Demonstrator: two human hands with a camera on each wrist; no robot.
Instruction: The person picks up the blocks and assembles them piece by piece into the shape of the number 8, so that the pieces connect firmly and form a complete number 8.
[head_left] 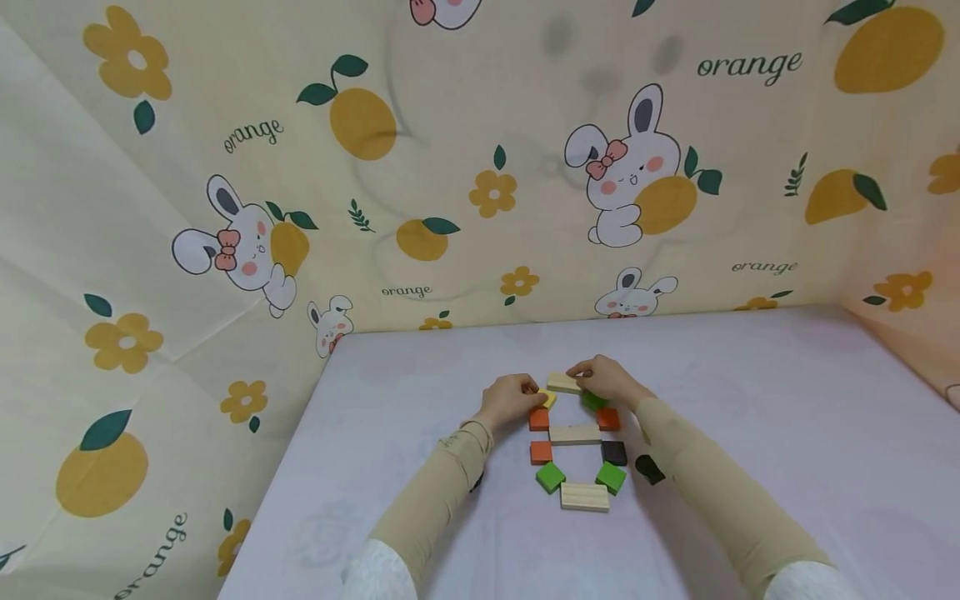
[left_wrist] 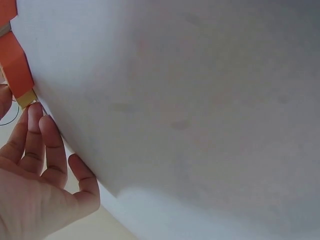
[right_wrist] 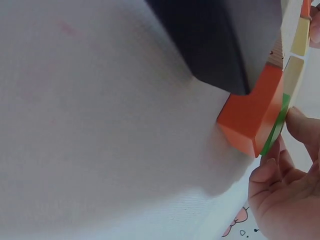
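On the white tabletop, coloured square blocks and pale wooden planks form a closed outline with a crossbar. At its upper left, my left hand [head_left: 510,397] pinches a yellow block [head_left: 548,400] above an orange block [head_left: 539,418]; the left wrist view shows fingertips against the yellow block [left_wrist: 27,99]. My right hand [head_left: 609,381] is at the upper right, its thumb and fingers about a green block [head_left: 595,402] beside the top plank [head_left: 561,382]. In the right wrist view, this green block [right_wrist: 276,125] lies between thumb and fingers, partly hidden, next to an orange block [right_wrist: 252,107].
A middle plank [head_left: 574,435] crosses the outline. Below are a dark block [head_left: 614,452], an orange block [head_left: 541,452], two green blocks and a bottom plank [head_left: 584,497]. A small dark piece [head_left: 649,468] lies by the right sleeve. A patterned cloth [head_left: 450,167] hangs behind the table.
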